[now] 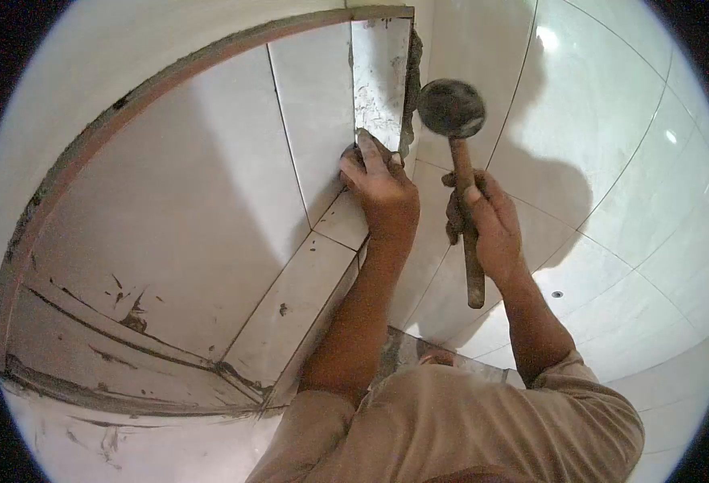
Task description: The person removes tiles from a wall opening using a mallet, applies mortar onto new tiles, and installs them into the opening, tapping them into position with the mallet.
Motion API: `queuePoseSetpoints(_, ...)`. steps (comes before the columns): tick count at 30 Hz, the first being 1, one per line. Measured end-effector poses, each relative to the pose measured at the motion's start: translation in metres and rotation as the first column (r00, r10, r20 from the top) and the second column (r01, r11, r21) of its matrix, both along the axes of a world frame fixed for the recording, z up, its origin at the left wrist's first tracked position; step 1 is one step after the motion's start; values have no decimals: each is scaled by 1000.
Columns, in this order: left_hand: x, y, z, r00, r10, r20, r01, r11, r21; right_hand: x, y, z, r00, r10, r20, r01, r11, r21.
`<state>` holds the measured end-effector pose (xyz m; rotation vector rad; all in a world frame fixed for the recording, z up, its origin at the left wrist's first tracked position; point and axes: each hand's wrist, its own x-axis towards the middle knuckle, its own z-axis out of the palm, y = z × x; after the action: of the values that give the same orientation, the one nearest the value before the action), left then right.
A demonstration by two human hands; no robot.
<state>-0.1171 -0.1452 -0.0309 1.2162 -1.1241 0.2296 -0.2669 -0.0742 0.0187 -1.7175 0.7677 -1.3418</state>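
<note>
My right hand is closed around the wooden handle of a rubber mallet, whose dark round head is raised beside the niche. My left hand is at the lower end of a narrow white tile strip, its fingers bent against the strip's surface and edge. Smudges of mortar mark that strip. Its left edge adjoins a larger white tile on the niche's back. The mallet head is apart from the strip. Part of the strip's lower end is hidden behind my left hand.
A rough mortar edge runs down the strip's right side. The tiled ledge of the niche carries mortar crumbs. Glossy wall tiles cover the right side, with a small dark hole low down. A reddish-brown rim borders the niche.
</note>
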Motion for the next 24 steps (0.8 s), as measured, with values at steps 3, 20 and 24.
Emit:
queuePoseSetpoints(3,3,0,-1,997,51,61,-47,997,-58,11,2,26,997,-15,73,8,996,94)
queuePoseSetpoints(20,12,-6,-8,991,-131,-40,129,990,-62,31,-23,86,992,-88,89,87,996,9)
queuePoseSetpoints(24,15,-9,-10,987,-159,-27,158,987,-35,30,-26,84,986,-137,98,140,990,-18)
